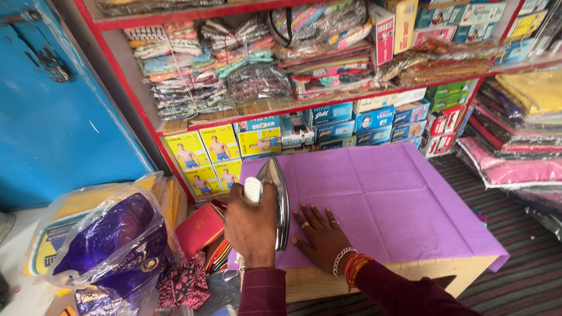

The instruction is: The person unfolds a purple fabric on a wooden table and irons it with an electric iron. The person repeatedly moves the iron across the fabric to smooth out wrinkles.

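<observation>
Head view: left hand (250,225) grips iron (276,199); right hand (322,237) flat, open on purple cloth (386,199).

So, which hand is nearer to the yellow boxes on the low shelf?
The left hand. It grips the iron's white handle just below the yellow boxes. The right hand lies flat on the purple cloth, farther to the right of them.

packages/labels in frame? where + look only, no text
Yellow boxes: lower shelf left, flat rectangles, each with a pictured figure.
Blue boxes: lower shelf centre, stacked, blue and white.
Green boxes: same shelf, right, stacked.
Red-and-white boxes: below the green ones.
Tall box: upper shelf, red, white and pink.
Purple bag: lower left, inside clear plastic, gold print.
Left hand holds the iron; right hand lies flat on the purple cloth.
</observation>
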